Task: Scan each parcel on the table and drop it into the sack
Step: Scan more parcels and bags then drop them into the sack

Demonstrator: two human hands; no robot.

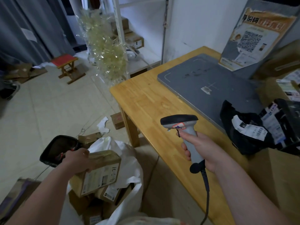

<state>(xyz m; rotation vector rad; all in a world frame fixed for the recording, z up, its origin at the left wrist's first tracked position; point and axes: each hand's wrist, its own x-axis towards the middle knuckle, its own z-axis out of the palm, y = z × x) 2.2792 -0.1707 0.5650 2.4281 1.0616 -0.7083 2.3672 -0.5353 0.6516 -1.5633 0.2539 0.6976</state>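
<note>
While left hand (78, 159) grips box (99, 172) over sack (129, 176), right (206, 153) clutching scanner (183, 127), release low so it settles flat.

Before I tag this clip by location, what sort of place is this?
Likely a small courier parcel station: a handheld barcode scanner, labelled parcels on the table, a white sack holding boxes.

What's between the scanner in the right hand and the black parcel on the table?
In the head view, only bare wooden tabletop and the near edge of the grey platform lie between the barcode scanner and the black parcel.
</note>
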